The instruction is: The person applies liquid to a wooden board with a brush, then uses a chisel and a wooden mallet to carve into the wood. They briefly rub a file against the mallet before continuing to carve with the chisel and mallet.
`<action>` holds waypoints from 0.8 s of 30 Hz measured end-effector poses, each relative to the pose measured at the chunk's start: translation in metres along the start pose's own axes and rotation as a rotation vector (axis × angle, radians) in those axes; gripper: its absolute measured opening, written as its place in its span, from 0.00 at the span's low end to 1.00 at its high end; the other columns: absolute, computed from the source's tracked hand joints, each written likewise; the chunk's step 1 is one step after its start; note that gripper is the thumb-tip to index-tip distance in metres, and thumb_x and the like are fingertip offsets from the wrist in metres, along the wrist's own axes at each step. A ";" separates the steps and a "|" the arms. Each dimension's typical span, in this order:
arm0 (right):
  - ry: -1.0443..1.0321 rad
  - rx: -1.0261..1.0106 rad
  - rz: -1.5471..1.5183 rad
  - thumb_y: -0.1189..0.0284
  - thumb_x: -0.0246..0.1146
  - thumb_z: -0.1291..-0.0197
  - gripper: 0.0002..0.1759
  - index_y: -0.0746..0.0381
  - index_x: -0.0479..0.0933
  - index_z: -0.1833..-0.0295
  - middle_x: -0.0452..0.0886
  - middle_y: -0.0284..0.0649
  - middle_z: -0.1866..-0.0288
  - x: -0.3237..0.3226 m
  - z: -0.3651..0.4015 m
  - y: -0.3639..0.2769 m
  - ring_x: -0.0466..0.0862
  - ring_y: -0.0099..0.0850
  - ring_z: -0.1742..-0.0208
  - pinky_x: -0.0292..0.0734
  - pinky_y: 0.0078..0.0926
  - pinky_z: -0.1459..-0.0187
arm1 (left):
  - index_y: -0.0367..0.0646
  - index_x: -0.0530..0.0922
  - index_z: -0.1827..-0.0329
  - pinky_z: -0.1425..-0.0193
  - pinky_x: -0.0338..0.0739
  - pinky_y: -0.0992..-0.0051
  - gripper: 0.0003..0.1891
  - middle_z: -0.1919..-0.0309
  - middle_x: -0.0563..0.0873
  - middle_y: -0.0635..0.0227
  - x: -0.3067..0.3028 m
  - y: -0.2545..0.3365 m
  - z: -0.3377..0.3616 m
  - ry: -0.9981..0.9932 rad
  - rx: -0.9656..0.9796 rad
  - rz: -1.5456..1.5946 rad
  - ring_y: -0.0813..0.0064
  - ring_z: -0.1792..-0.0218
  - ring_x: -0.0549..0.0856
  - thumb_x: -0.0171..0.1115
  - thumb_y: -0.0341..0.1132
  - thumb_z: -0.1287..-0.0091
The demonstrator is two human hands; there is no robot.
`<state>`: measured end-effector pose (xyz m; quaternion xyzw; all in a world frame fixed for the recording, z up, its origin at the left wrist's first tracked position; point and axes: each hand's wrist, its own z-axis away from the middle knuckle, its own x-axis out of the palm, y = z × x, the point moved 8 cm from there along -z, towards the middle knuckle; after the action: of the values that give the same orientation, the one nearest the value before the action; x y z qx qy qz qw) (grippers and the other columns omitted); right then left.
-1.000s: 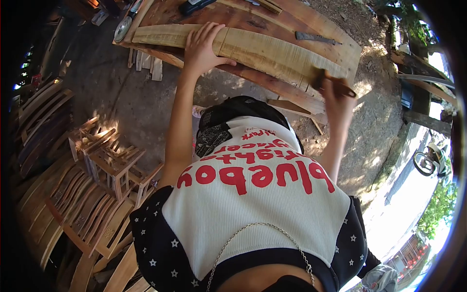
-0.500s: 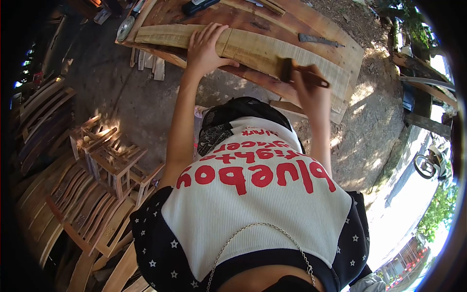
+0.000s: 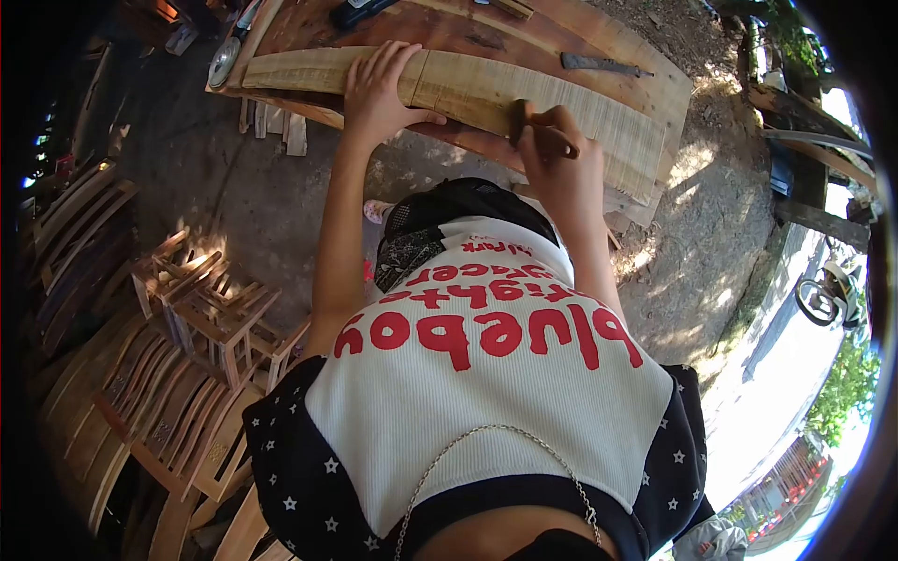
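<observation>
A long, curved wooden board (image 3: 477,79) lies across the workbench, pale with fine grain lines and a dark line across it. My left hand (image 3: 379,98) lies on its left part, fingers stretched over the top and thumb out along the near edge. In my right hand (image 3: 572,164) is a paintbrush (image 3: 554,142) with a brown handle, which has a hole at its end. My fingers are wrapped round the handle. The dark brush head meets the board's surface near its near edge, right of the middle.
On the wooden workbench (image 3: 458,33) lie a dark flat blade-like tool (image 3: 603,64), a dark power tool (image 3: 360,11) and a grinder-like disc tool (image 3: 224,61). Wooden chair frames (image 3: 210,309) and curved slats crowd the left. A bicycle wheel (image 3: 816,304) shows at right.
The brush and my right hand have moved left along the board, and the brush handle has turned. My left hand stays on the same part of the board. The whole view has shifted slightly.
</observation>
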<state>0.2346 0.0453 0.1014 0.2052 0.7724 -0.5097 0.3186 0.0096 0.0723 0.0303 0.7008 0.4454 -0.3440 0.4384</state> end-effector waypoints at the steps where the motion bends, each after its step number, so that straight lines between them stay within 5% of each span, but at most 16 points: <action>1: -0.039 0.075 -0.040 0.72 0.62 0.42 0.08 0.67 0.76 0.62 0.82 0.46 0.72 0.000 0.002 0.007 0.84 0.33 0.75 0.76 0.27 0.74 | 0.56 0.66 0.34 0.29 0.52 0.52 0.55 0.35 0.69 0.69 -0.001 0.000 -0.001 -0.011 -0.003 0.003 0.63 0.33 0.66 0.73 0.66 0.71; 4: 0.016 0.360 -0.380 0.74 0.61 0.41 0.07 0.68 0.76 0.63 0.84 0.42 0.69 -0.026 0.028 0.059 0.84 0.24 0.73 0.78 0.21 0.72 | 0.55 0.65 0.34 0.29 0.51 0.52 0.55 0.36 0.70 0.69 -0.001 0.001 -0.001 -0.018 -0.007 0.001 0.64 0.32 0.65 0.73 0.66 0.70; 6: 0.193 0.386 -0.259 0.67 0.59 0.40 0.11 0.64 0.75 0.68 0.82 0.40 0.78 -0.072 0.051 0.088 0.83 0.26 0.78 0.77 0.26 0.76 | 0.55 0.65 0.34 0.29 0.51 0.52 0.55 0.36 0.70 0.69 -0.001 0.000 0.000 -0.019 -0.002 0.000 0.64 0.32 0.65 0.74 0.66 0.70; 11: 0.224 0.452 0.548 0.66 0.52 0.37 0.15 0.64 0.73 0.72 0.81 0.40 0.80 -0.122 0.062 0.090 0.82 0.27 0.82 0.74 0.24 0.84 | 0.54 0.66 0.34 0.29 0.51 0.52 0.55 0.36 0.69 0.69 -0.003 0.000 -0.002 -0.020 -0.017 -0.002 0.64 0.32 0.65 0.74 0.65 0.71; 13: 0.186 0.436 0.538 0.68 0.52 0.38 0.12 0.61 0.73 0.73 0.77 0.42 0.85 -0.087 0.043 0.070 0.78 0.33 0.88 0.72 0.32 0.87 | 0.54 0.66 0.34 0.29 0.51 0.52 0.55 0.35 0.69 0.69 -0.003 0.001 -0.002 -0.026 -0.020 0.009 0.64 0.32 0.65 0.75 0.64 0.71; 14: 0.230 0.197 0.436 0.69 0.55 0.40 0.10 0.61 0.74 0.72 0.76 0.44 0.81 -0.068 0.029 0.046 0.79 0.38 0.86 0.73 0.35 0.83 | 0.54 0.66 0.34 0.29 0.51 0.52 0.55 0.35 0.69 0.69 -0.003 0.000 -0.002 -0.022 -0.022 0.004 0.64 0.32 0.65 0.75 0.64 0.71; 16: 0.006 0.144 0.213 0.68 0.59 0.42 0.09 0.63 0.75 0.69 0.78 0.42 0.71 -0.020 0.006 0.005 0.81 0.45 0.76 0.76 0.40 0.73 | 0.55 0.65 0.34 0.28 0.51 0.54 0.56 0.35 0.69 0.68 0.000 -0.002 -0.001 -0.023 -0.011 -0.010 0.65 0.32 0.65 0.73 0.67 0.71; 17: 0.025 0.004 0.014 0.69 0.59 0.42 0.09 0.63 0.74 0.70 0.77 0.46 0.75 -0.003 -0.003 -0.017 0.81 0.47 0.77 0.75 0.43 0.73 | 0.55 0.65 0.34 0.28 0.51 0.54 0.56 0.35 0.69 0.68 -0.001 -0.001 -0.001 -0.021 -0.015 -0.015 0.65 0.32 0.65 0.73 0.67 0.71; 20: 0.015 0.096 -0.057 0.68 0.60 0.42 0.09 0.62 0.72 0.71 0.76 0.50 0.83 0.002 -0.005 -0.005 0.80 0.49 0.77 0.74 0.41 0.75 | 0.55 0.65 0.34 0.28 0.50 0.54 0.56 0.35 0.69 0.68 -0.004 -0.001 -0.002 -0.037 -0.028 -0.018 0.65 0.32 0.64 0.73 0.67 0.71; 24: 0.216 0.406 0.221 0.67 0.57 0.39 0.12 0.62 0.75 0.72 0.81 0.41 0.81 -0.092 0.043 0.085 0.83 0.33 0.80 0.76 0.30 0.80 | 0.55 0.65 0.34 0.28 0.50 0.54 0.56 0.35 0.68 0.68 0.000 -0.003 -0.003 -0.044 -0.040 0.013 0.65 0.31 0.64 0.73 0.67 0.71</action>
<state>0.3674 0.0400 0.0983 0.4012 0.6569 -0.5915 0.2401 0.0072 0.0753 0.0309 0.6871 0.4377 -0.3475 0.4643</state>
